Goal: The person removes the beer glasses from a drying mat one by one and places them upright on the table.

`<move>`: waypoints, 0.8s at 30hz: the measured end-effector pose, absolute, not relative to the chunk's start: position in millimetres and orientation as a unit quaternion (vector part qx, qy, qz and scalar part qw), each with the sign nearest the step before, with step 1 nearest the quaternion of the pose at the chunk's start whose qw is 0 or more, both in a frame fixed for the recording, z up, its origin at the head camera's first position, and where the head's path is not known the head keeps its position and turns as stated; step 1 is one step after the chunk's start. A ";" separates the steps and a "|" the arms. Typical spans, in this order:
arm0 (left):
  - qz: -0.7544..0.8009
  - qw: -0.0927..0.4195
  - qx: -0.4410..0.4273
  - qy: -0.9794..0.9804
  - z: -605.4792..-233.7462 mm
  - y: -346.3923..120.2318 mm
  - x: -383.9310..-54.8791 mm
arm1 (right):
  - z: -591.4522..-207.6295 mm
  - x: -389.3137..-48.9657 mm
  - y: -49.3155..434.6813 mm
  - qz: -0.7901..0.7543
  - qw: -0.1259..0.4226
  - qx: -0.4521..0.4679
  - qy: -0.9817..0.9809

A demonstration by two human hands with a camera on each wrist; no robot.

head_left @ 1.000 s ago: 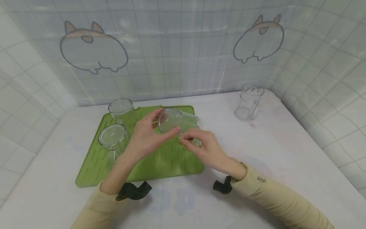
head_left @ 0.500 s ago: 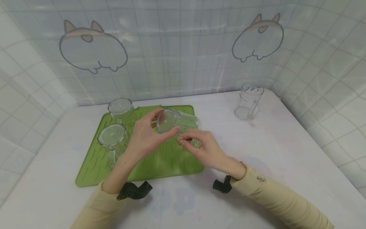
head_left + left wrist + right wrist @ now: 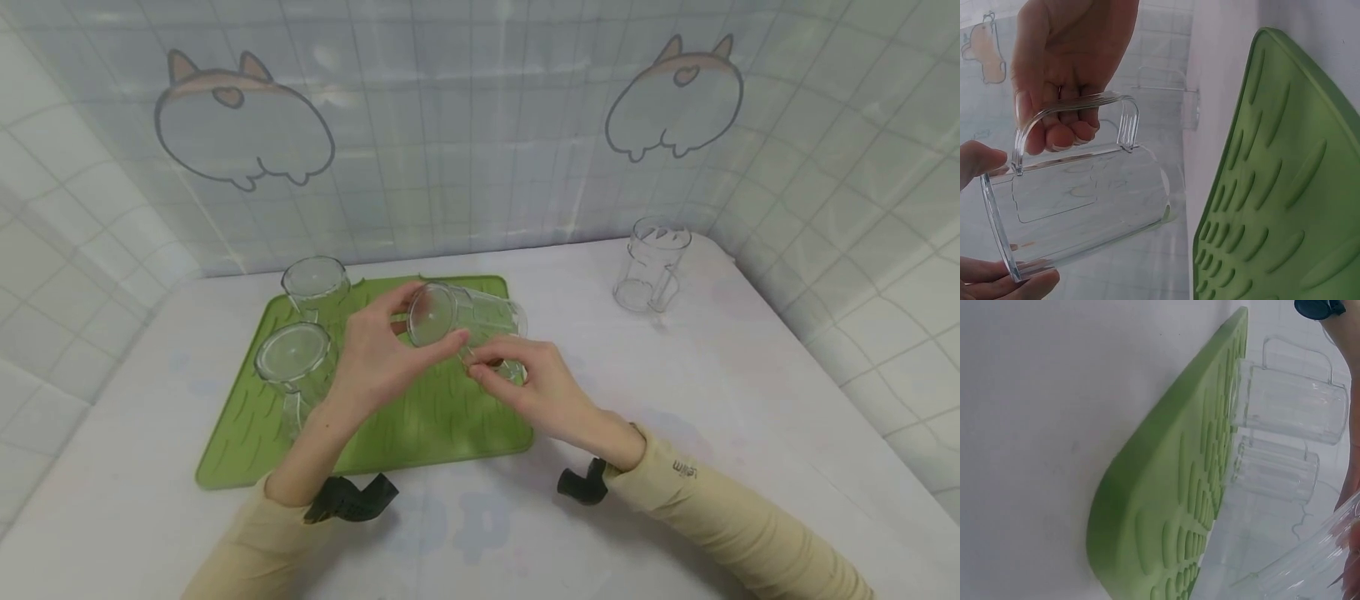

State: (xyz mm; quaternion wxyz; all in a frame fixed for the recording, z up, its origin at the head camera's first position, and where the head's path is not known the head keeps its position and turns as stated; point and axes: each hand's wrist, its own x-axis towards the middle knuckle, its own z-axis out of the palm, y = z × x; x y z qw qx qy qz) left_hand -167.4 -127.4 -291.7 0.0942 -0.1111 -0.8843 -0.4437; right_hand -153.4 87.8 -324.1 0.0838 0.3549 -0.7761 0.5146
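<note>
- Left grip holds the sideways glass mug.
- Right grip pinches its handle, as before.
- Mug sits slightly further left over the green mat.

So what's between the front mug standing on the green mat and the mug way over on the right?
In the head view: the left hand, the tilted mug it holds, some green mat, then bare white tabletop.
</note>
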 end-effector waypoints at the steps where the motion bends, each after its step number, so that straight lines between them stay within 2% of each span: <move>1: -0.444 0.096 -0.111 -0.884 -291.7 -127.7 -167.2 | -324.0 -153.5 88.1 0.517 0.083 0.354 -0.775; 24: -0.460 0.136 -0.111 -0.871 -287.3 -136.0 -168.6 | -318.8 -154.9 92.8 0.530 0.095 0.332 -0.775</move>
